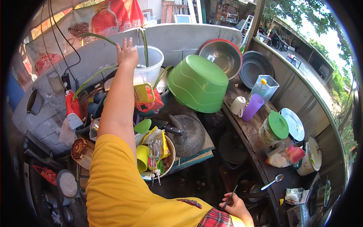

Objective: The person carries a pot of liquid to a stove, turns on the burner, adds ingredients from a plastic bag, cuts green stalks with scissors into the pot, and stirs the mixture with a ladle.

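Note:
My left hand (127, 54) is stretched out at the rim of a white translucent plastic bucket (154, 68), fingers apart. Long green leaves (145, 46) stand in and around the bucket. One leaf blade (97, 36) passes behind the fingers; whether they touch it is hidden. Low at my waist, my right hand (236, 207) grips a small knife (227, 201) with a dark handle, its thin blade pointing up. Below the bucket are a yellow plastic grater (143, 93) and a red plastic bag (151, 103).
A green basin (198, 85) lies upturned beside the bucket. Before me, a round container (170, 161) holds mixer beaters (154, 149) and a yellow-green cup (142, 159). A stone mortar (192, 139) sits nearby. Cups, jars and a spoon (273, 181) line the right shelf (255, 159).

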A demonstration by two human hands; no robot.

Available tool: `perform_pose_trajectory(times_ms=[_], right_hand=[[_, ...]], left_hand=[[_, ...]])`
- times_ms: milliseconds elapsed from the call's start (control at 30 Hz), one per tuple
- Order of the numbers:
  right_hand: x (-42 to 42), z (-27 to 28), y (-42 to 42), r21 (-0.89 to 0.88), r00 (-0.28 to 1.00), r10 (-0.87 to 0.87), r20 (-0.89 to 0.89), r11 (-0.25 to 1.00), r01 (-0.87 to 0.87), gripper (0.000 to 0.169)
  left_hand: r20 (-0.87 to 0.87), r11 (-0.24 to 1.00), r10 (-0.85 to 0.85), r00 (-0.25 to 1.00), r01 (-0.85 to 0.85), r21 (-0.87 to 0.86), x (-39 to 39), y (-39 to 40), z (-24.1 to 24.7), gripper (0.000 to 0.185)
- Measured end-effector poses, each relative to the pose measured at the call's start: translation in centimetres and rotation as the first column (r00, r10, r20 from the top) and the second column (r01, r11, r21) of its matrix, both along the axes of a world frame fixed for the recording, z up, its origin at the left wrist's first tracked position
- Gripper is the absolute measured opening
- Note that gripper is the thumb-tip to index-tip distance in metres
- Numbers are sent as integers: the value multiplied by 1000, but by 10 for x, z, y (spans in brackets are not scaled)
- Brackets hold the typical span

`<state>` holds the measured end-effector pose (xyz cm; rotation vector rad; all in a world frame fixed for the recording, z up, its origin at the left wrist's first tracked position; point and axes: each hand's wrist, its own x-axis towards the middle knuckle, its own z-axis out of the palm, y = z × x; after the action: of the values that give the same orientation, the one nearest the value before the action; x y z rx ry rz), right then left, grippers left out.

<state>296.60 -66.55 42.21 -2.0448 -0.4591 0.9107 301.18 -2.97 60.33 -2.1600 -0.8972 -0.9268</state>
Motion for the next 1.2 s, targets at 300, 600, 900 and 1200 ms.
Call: perform_pose_trajectory(times_ms=[300,600,900,1200], right_hand=[[2,-2,10,-13,999,-18,-45,1000,18,47],[-5,1,-2,-19,999,-10,-47,1000,9,46],[-14,-3,-20,45,995,-103,-7,994,104,47],[-7,-12,-6,12,1000,3,24,1000,-3,48]], left_hand=[[-414,789,-351,840,27,-614,64,-94,-21,21],[-744,772,-28,667,-458,-440,96,-83,-95,38],[-262,717,-43,964,-153,-680,93,-89,-78,27],[457,854,-345,820,476,-209,25,-67,40,21]])
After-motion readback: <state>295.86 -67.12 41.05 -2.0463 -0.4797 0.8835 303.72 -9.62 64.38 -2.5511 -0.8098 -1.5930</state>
